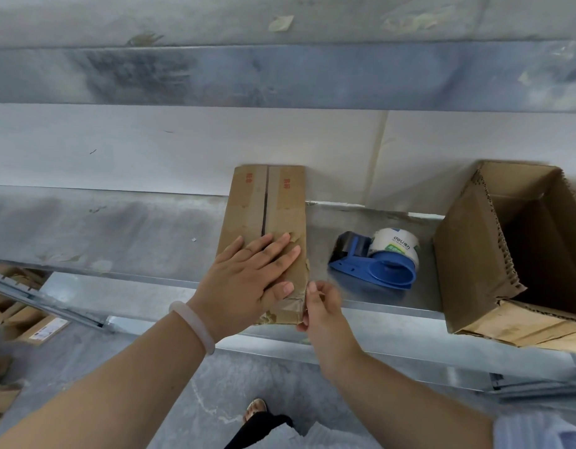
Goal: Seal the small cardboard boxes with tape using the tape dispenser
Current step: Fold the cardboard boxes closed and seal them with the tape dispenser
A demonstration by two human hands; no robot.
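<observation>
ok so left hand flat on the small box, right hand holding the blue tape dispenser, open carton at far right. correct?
No. In the head view the blue tape dispenser lies untouched on the bench; the right hand pinches the near right corner of the small box. The left hand flat on it and the open carton at far right: correct.

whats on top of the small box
The left hand lies flat on the box, near end, hiding the seam there; beyond it the gap between flaps shows.

Grey metal shelf [118,228], small cardboard box [264,202], blue tape dispenser [377,257] beside it, large open carton [468,254] at right
</observation>
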